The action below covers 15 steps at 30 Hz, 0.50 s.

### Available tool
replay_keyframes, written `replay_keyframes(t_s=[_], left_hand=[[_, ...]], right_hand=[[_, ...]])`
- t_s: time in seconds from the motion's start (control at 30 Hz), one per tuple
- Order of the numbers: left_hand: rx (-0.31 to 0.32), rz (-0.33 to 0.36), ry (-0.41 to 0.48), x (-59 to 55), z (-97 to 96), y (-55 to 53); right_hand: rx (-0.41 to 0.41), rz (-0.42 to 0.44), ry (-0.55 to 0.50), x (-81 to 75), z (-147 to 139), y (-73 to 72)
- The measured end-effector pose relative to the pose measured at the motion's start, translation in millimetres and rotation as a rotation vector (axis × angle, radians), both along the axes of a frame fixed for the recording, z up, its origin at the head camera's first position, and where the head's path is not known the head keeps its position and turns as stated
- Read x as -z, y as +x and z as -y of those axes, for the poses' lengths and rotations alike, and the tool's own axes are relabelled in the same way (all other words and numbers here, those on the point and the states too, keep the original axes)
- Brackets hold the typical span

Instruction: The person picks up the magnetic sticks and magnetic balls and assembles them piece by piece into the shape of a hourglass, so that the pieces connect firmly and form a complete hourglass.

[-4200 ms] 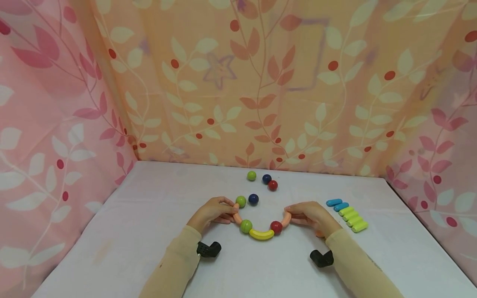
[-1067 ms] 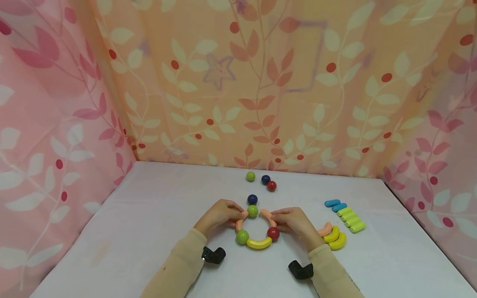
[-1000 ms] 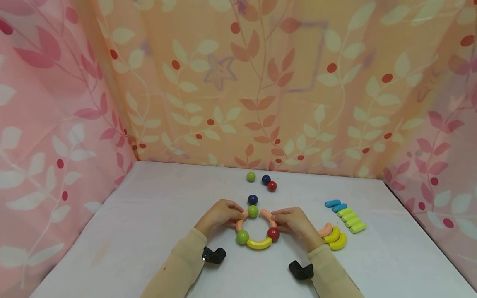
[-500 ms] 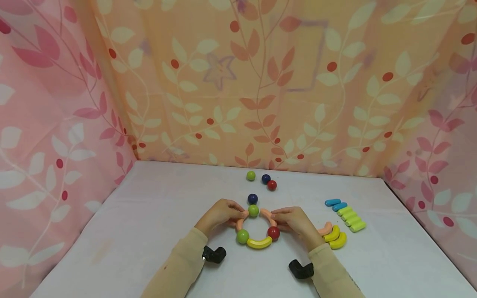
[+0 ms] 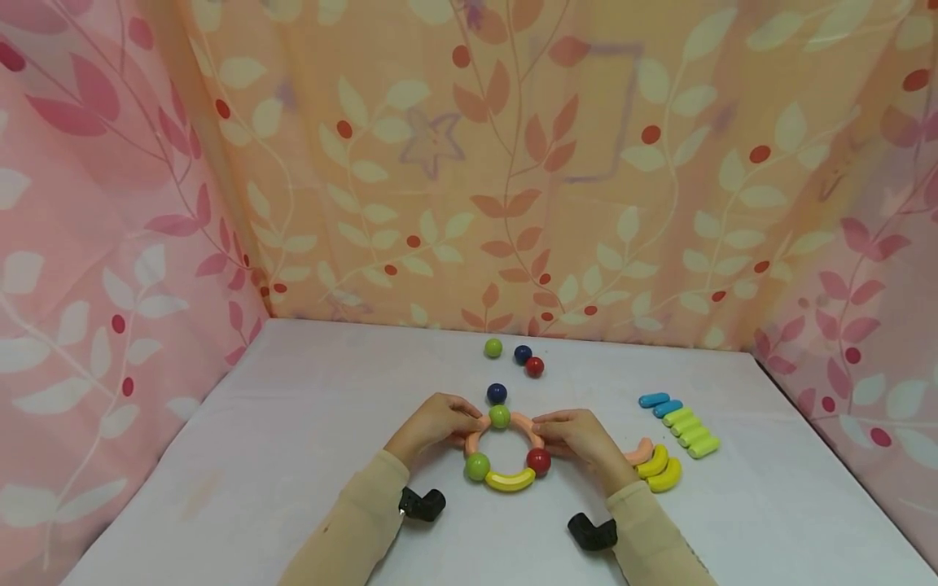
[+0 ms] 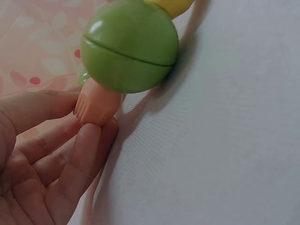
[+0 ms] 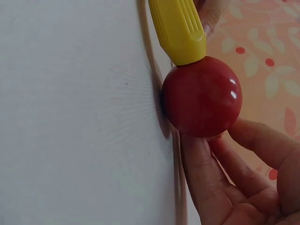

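Observation:
A ring of toy pieces lies between the two hands in the head view. My left hand (image 5: 438, 425) pinches the left peach curved rod (image 6: 100, 102), thumb and fingers on either side of it. My right hand (image 5: 579, 435) pinches the right peach curved rod (image 5: 526, 424). Between the rods' far ends sits a green ball (image 5: 500, 417), meeting both. Nearer me, a second green ball (image 6: 130, 47) and a red ball (image 7: 202, 97) join the rods to a yellow curved rod (image 5: 510, 480). In the right wrist view, the red ball mostly hides the right peach rod.
Right behind the ring is a dark blue ball (image 5: 497, 394). Farther back lie a green ball (image 5: 494, 347), a blue ball (image 5: 523, 354) and a red ball (image 5: 534, 367). Spare yellow curved rods (image 5: 664, 475), a peach rod (image 5: 642, 450), lime rods (image 5: 691, 431) and blue rods (image 5: 655, 400) lie right.
Both hands have drawn together, bending the open arc into a ring. The far green ball moved right and toward me. The right peach rod's end, apart from it half a second ago, now meets it.

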<state>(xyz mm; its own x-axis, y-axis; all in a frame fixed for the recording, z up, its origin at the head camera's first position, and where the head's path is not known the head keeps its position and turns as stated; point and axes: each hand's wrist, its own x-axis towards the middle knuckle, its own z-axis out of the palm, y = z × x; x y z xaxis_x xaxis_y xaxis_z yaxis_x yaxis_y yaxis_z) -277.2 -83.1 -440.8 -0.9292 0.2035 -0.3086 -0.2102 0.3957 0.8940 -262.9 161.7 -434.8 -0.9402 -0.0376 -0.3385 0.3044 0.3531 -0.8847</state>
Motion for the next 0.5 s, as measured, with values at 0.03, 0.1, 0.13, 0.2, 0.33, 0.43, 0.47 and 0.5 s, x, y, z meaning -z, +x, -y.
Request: replay_keyframes(t_s=[0.03, 0.1, 0.13, 0.2, 0.33, 0.43, 0.47, 0.5], left_hand=[[-0.001, 0.000, 0.004, 0.5, 0.2, -0.1], [0.003, -0.001, 0.017, 0.8, 1.3, -0.3], [0.010, -0.002, 0.028, 0.5, 2.3, -0.4], [0.023, 0.002, 0.032, -0.2, 5.0, -0.3], [0.072, 0.039, 0.013, -4.7, 11.5, 1.3], [0.116, 0.072, -0.011, -8.0, 12.8, 2.6], [0.124, 0.078, -0.016, -8.4, 12.2, 2.7], [0.129, 0.077, -0.020, -8.8, 11.2, 3.0]], right_hand=[[0.001, 0.005, 0.001, 0.6, -0.3, 0.1], [-0.005, 0.012, 0.002, 0.6, -1.4, 0.4], [-0.010, 0.014, 0.001, 0.4, -2.2, 0.5], [-0.017, 0.018, 0.000, -0.1, -4.1, 0.4], [-0.044, 0.031, 0.017, -0.7, -9.0, 0.2], [-0.065, 0.046, 0.048, -0.8, -11.9, 0.4], [-0.067, 0.054, 0.052, -0.8, -12.5, 0.5], [-0.069, 0.059, 0.058, -0.6, -13.0, 0.5]])
